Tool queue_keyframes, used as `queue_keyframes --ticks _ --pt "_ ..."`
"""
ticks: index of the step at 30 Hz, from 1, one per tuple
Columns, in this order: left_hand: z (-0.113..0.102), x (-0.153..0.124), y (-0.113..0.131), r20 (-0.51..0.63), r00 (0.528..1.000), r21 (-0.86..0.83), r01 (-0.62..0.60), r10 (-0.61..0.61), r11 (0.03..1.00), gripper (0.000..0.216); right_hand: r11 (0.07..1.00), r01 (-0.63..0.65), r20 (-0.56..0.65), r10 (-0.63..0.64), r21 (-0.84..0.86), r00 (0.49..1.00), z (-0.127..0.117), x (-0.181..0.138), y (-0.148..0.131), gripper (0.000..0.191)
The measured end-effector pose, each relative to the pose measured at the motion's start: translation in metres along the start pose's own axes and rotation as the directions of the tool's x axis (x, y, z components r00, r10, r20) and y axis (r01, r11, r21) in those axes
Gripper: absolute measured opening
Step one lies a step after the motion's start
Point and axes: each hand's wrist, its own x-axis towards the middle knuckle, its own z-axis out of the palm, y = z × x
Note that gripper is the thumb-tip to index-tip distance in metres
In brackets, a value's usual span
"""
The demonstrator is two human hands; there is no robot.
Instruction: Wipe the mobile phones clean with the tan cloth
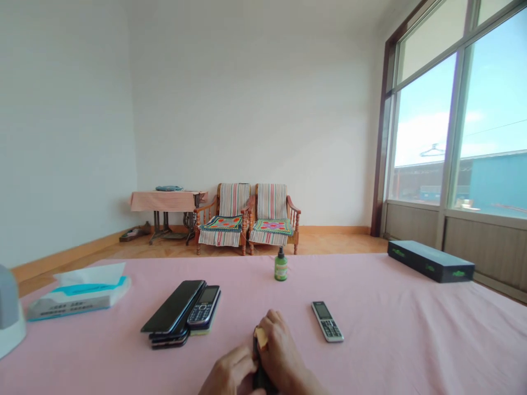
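At the bottom centre, my left hand (234, 368) is closed around a dark slim phone (263, 382), seen nearly edge-on and largely hidden by my fingers. My right hand (280, 351) has its fingers wrapped over a small pale-yellow cloth (261, 337), which it presses against the upper end of the phone. To the right of my hands lies a silver keypad phone (328, 322), face up. On the left, a stack of black smartphones (176, 307) sits beside a dark blue keypad phone (204, 306) that rests on other phones.
A green pump bottle (280, 266) stands beyond my hands on the pink tablecloth (379, 340). A tissue pack (80, 296) lies at the left, near a grey-white object (10, 318). At the far right is a black box (430, 262). Two wooden chairs (247, 219) stand behind the table.
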Motion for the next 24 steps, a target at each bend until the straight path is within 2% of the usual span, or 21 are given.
queue_keyframes --ticks 3,5,8,12,15,17,19,22,24 --pt "-0.006 -0.001 0.013 0.028 0.998 -0.036 0.059 -0.058 0.998 0.021 0.978 -0.109 0.061 0.1 0.175 0.993 -0.02 0.004 -0.005 0.016" --pt "-0.008 -0.001 0.018 0.017 0.997 -0.063 0.08 -0.079 0.995 0.024 0.933 -0.196 0.121 0.166 0.303 0.979 -0.036 0.008 -0.006 0.028" --pt "-0.008 0.0 0.018 0.004 0.995 -0.087 0.104 -0.104 0.991 0.025 0.85 -0.298 0.2 0.232 0.433 0.952 -0.053 0.014 -0.003 0.034" --pt "-0.004 -0.002 0.013 -0.011 0.996 -0.095 0.089 -0.09 0.992 0.029 0.756 -0.388 0.273 0.282 0.527 0.92 -0.051 0.019 0.007 0.038" --pt "-0.004 -0.003 0.012 -0.012 0.995 -0.095 0.095 -0.097 0.991 0.03 0.731 -0.405 0.293 0.285 0.549 0.913 -0.041 0.019 0.013 0.035" --pt "-0.006 -0.003 0.014 0.001 0.995 -0.092 0.099 -0.099 0.991 0.03 0.753 -0.386 0.299 0.26 0.533 0.918 -0.035 0.017 0.016 0.03" --pt "-0.007 -0.003 0.015 0.015 0.994 -0.087 0.107 -0.106 0.99 0.031 0.84 -0.301 0.231 0.215 0.452 0.949 -0.032 0.014 0.018 0.023" --pt "-0.008 -0.002 0.015 0.022 0.993 -0.086 0.115 -0.113 0.99 0.031 0.98 -0.074 0.073 0.061 0.184 0.995 -0.03 0.008 0.018 0.011" --pt "-0.008 -0.001 0.016 0.034 0.994 -0.089 0.11 -0.108 0.99 0.03 0.998 0.049 0.08 -0.051 0.027 0.996 -0.03 0.005 0.016 0.022"
